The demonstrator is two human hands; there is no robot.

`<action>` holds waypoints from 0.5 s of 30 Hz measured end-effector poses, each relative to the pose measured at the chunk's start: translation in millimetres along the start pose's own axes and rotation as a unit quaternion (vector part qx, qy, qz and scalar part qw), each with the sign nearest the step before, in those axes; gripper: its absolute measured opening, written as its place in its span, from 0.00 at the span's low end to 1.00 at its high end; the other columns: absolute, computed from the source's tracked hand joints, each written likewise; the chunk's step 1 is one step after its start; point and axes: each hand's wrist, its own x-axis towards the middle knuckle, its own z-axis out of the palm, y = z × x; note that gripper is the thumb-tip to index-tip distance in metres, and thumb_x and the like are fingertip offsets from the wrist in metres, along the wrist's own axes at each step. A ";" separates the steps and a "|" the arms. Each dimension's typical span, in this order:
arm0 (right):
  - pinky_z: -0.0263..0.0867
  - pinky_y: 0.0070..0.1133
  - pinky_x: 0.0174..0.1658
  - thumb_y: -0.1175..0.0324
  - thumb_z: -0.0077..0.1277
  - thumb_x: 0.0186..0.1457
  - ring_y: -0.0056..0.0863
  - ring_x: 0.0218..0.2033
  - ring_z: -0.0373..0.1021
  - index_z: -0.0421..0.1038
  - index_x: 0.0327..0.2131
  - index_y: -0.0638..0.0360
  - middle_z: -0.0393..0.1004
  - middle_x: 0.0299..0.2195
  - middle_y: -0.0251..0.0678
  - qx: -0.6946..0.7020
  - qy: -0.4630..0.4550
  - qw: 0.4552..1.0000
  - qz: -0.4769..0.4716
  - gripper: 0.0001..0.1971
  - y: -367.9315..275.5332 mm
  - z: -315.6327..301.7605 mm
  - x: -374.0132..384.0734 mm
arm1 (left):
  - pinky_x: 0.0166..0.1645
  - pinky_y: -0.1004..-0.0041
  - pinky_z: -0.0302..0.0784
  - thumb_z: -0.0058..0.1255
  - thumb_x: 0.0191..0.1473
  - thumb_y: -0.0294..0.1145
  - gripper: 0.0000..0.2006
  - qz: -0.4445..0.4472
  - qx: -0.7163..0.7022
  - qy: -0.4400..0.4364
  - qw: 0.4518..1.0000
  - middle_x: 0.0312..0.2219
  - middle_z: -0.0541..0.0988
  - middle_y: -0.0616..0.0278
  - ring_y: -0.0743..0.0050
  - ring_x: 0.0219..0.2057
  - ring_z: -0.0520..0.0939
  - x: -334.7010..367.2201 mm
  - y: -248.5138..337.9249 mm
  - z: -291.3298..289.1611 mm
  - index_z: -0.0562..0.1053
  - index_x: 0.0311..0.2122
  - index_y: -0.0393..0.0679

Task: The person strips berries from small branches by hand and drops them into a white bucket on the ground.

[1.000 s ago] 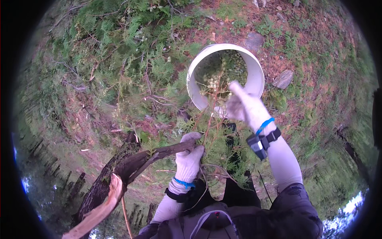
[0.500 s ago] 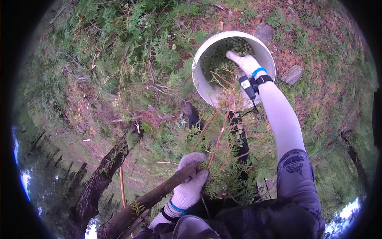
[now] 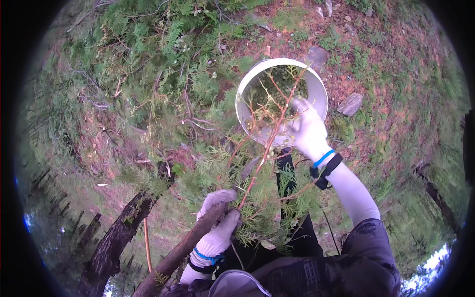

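My left hand point(image 3: 217, 232), in a white knitted glove, is closed around a thick brown branch point(image 3: 190, 240) at the lower middle. Past that grip, a reddish side branch point(image 3: 263, 163) with bare twigs and green scale-leaved sprays reaches up over a white bucket point(image 3: 319, 91). Small pale green cones or seed pods point(image 3: 284, 79) lie inside the bucket. My right hand point(image 3: 310, 131), gloved too, is at the bucket's near right rim beside the twigs. Its fingers are curled in and slightly blurred; what they hold, if anything, is hidden.
Leafy evergreen boughs point(image 3: 183, 44) spread over the ground at the upper left. Stones point(image 3: 350, 104) lie right of the bucket. A dark trunk point(image 3: 116, 235) leans at the lower left, near a thin orange-brown stick point(image 3: 147, 242). Black-clad legs point(image 3: 285, 178) stand below the bucket.
My right hand has drawn back from inside the bucket toward its near rim, and its fingers have curled. The side branch now reaches farther over the bucket; my left hand keeps its grip.
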 end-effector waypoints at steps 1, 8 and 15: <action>0.70 0.33 0.45 0.59 0.58 0.56 0.30 0.39 0.71 0.69 0.54 0.54 0.73 0.46 0.36 -0.074 -0.059 0.980 -0.176 0.24 -13.3 3.2 -3.0 | 0.33 0.76 0.74 0.53 0.50 0.17 0.20 -0.008 -0.012 -0.013 1.000 0.39 0.75 0.64 0.80 0.31 0.75 -0.5 -2.2 0.8 0.69 0.50 0.39; 0.64 0.40 0.52 0.61 0.52 0.55 0.37 0.41 0.71 0.68 0.39 0.52 0.73 0.44 0.37 -0.064 -0.203 0.922 -0.322 0.11 92.6 112.5 64.1 | 0.33 0.76 0.76 0.53 0.52 0.16 0.19 -0.057 -0.081 -0.023 0.995 0.44 0.75 0.61 0.79 0.30 0.76 -5.0 15.6 30.5 0.70 0.51 0.38; 0.66 0.39 0.55 0.54 0.52 0.57 0.47 0.51 0.70 0.70 0.50 0.57 0.69 0.55 0.48 -0.291 -0.238 0.924 -0.075 0.22 123.9 94.4 121.6 | 0.31 0.75 0.79 0.59 0.49 0.20 0.20 0.008 -0.050 0.082 0.995 0.43 0.75 0.56 0.74 0.31 0.79 -34.6 11.9 8.4 0.71 0.49 0.35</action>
